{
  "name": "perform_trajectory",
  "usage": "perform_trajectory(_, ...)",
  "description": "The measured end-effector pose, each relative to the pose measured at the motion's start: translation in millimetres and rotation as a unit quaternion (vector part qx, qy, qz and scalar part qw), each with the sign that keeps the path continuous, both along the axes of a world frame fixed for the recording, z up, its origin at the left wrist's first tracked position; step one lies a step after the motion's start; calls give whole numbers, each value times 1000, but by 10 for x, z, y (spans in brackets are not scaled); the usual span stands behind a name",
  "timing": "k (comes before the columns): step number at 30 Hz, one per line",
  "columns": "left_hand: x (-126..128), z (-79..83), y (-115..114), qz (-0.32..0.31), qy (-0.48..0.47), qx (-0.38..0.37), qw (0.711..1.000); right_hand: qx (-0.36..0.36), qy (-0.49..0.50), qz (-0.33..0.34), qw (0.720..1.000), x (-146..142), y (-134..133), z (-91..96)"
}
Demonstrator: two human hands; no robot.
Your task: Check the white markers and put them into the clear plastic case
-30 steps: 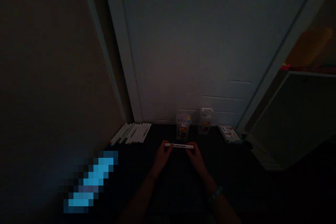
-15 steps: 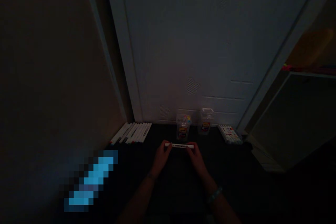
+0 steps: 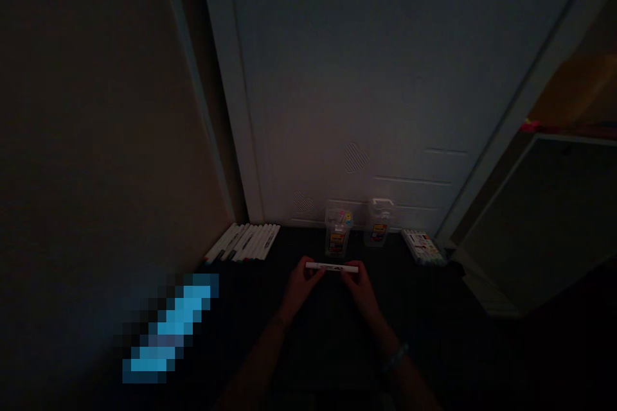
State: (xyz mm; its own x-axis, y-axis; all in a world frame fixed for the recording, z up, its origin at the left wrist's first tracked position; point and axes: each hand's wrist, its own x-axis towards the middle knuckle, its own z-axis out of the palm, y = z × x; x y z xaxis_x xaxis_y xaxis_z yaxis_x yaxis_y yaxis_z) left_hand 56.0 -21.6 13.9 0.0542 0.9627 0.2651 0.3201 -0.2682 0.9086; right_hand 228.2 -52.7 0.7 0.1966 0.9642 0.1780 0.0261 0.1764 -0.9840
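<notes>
White plastic shows between the two hands: a slim marker (image 3: 331, 267) is held level, crosswise to the view, just above the dark floor (image 3: 289, 347). The left hand (image 3: 299, 288) pinches its left end with fingertips closed on it, and the right hand (image 3: 360, 288) grips the right end the same way; whether a cap is loose is too dim to tell. A pale wristband (image 3: 396, 356) sits on the right forearm. Just beyond the marker stands a clear container (image 3: 338, 232) with a coloured label, and a second container (image 3: 379, 223) with a white handle stands near it to the right. A row of markers (image 3: 243, 243) lies side by side to the left at the foot of the wall, and a flat pack of markers (image 3: 424, 248) lies to the right. Behind everything rises a pale door (image 3: 366, 77) bearing a striped heart sticker (image 3: 356, 157).
</notes>
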Motion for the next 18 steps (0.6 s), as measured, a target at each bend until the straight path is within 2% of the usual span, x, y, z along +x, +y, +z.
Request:
perform_trajectory(12,1,-13,-6,1,14,14,1000,6,10,-1,1000,1,-10,12)
perform_trajectory(18,-3,10,0,-13,-8,-11,1000,1,-3,5,1000,-6,-25,42)
